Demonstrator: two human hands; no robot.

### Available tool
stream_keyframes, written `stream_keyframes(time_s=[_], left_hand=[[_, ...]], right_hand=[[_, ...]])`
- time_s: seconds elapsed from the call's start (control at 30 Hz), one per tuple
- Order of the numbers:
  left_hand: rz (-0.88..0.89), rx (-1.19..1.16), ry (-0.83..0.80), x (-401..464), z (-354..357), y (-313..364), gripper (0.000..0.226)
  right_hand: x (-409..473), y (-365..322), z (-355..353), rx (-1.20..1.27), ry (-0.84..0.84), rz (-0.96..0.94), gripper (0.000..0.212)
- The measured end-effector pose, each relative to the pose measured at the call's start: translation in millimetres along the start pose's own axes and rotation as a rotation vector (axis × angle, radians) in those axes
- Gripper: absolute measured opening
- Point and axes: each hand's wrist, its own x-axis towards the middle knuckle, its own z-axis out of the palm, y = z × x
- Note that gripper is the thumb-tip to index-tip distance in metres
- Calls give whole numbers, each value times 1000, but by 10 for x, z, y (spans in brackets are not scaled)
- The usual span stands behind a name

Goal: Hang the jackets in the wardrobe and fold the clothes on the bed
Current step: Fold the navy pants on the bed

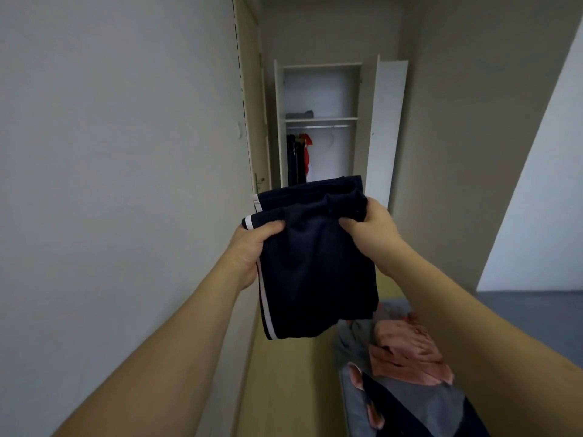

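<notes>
A folded navy garment with white side stripes (315,263) hangs in the air in front of me. My left hand (249,250) grips its upper left edge, thumb on the front. My right hand (372,225) grips the upper right corner. Straight ahead stands the open white wardrobe (321,121), with dark and red jackets (299,156) hanging on the rail at its left side. On the bed (356,402) at the lower right lie a crumpled pink garment (407,351) and a dark one (419,414).
A folded grey item (299,114) lies on the wardrobe shelf, and a white hanger (331,137) hangs on the rail. A grey wall runs along my left, with a door handle (259,180) near the wardrobe. Wooden floor (284,373) lies between wall and bed.
</notes>
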Motion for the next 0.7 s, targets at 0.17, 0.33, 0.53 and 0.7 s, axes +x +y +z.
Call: stream_keyframes(time_s=[0.17,0.33,0.53,0.7], left_hand=[[36,105,26,1454,-92,203,26],[94,159,122,3025,-266,442,29],[174,220,130,5009,-661,402,25],[165,256,57,6800,-857,306,24]], right_hand=[[1366,187,394,-75,187,-60,26],[2856,296,761,46,192,-53,32],[4655,744,1388,145,157,-46,35],[6263,1090,1778,167,242,47,35]])
